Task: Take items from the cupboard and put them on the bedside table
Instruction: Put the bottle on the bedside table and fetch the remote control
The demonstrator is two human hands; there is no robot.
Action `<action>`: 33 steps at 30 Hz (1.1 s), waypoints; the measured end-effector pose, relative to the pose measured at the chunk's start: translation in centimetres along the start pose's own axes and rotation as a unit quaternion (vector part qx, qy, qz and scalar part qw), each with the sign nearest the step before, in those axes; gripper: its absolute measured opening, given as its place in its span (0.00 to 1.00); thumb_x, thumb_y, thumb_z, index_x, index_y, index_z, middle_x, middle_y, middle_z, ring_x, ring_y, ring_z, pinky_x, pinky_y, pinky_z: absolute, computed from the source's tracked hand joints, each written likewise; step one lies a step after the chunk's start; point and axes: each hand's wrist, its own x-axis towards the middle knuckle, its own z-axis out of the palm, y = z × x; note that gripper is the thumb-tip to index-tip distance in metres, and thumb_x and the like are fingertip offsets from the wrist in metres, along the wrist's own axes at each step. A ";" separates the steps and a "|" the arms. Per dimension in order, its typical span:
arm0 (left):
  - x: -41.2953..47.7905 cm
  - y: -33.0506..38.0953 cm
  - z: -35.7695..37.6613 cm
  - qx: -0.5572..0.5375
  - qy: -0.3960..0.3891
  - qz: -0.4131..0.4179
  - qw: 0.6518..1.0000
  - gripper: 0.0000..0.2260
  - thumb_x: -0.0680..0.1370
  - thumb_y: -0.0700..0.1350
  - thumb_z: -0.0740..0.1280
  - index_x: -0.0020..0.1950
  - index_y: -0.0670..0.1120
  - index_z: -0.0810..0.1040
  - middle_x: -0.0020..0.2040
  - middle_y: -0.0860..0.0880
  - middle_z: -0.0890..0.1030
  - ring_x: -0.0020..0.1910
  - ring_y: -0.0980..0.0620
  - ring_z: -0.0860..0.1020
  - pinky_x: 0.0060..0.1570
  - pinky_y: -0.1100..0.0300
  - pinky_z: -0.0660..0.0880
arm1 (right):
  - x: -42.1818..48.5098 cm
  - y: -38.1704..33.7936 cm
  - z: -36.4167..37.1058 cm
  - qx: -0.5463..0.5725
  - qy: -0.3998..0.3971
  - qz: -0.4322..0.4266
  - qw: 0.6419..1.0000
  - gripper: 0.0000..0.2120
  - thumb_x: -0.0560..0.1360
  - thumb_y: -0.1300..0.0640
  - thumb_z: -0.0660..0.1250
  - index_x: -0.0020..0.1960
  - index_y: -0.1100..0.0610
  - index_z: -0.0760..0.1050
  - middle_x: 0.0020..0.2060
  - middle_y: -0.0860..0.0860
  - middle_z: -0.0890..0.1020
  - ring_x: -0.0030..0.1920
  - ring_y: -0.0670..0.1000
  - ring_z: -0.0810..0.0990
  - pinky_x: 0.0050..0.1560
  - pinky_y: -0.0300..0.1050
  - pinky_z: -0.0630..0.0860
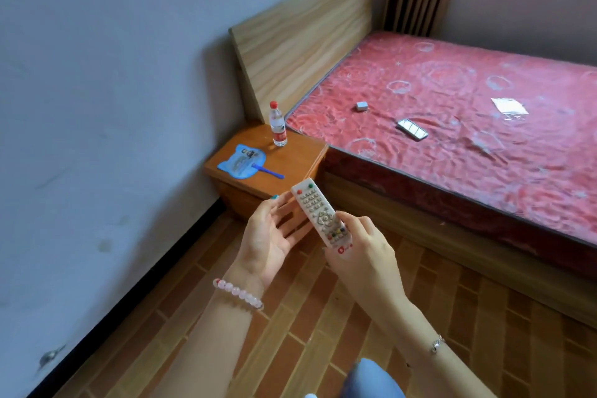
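A white remote control (315, 207) with coloured buttons is gripped at its lower end by my right hand (361, 252), in the air just in front of the wooden bedside table (300, 158). My left hand (274, 229) is open, palm up, beside and under the remote, fingertips near its upper half. On the table stand a clear water bottle (277, 124) with a red cap and label, and a flat blue hand fan (244, 161). No cupboard appears in the frame.
A bed with a red patterned mattress (452, 126) fills the right side, bearing a phone (412, 129), a small grey box (362, 106) and a plastic packet (509, 107). A wooden headboard (300, 42) stands behind the table. A pale wall runs along the left; the floor is brick-patterned.
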 end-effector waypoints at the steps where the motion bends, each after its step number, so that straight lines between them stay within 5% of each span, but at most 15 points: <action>1: 1.2 0.2 0.0 0.002 0.005 0.001 1.000 0.16 0.80 0.46 0.54 0.61 0.41 0.75 0.57 0.42 0.79 0.58 0.45 0.77 0.54 0.52 0.75 | 1.1 0.3 0.5 0.001 -0.005 -0.002 1.000 0.25 0.67 0.57 0.73 0.62 0.54 0.72 0.50 0.51 0.77 0.49 0.54 0.77 0.41 0.44 0.70; 22: 29.7 1.3 7.8 -0.079 0.179 -0.017 0.980 0.12 0.81 0.45 0.55 0.55 0.43 0.76 0.56 0.43 0.79 0.54 0.45 0.78 0.51 0.52 0.75 | 31.9 13.8 6.5 -0.013 -0.191 -0.071 0.979 0.26 0.70 0.52 0.69 0.67 0.50 0.66 0.55 0.47 0.74 0.54 0.49 0.72 0.47 0.41 0.71; 33: 40.9 2.5 3.3 -0.122 0.253 -0.061 0.958 0.12 0.81 0.45 0.54 0.52 0.42 0.76 0.55 0.42 0.78 0.56 0.43 0.77 0.49 0.52 0.75 | 40.3 15.4 15.7 -0.031 -0.273 -0.049 0.960 0.24 0.70 0.56 0.66 0.66 0.54 0.67 0.54 0.50 0.75 0.51 0.52 0.73 0.45 0.45 0.74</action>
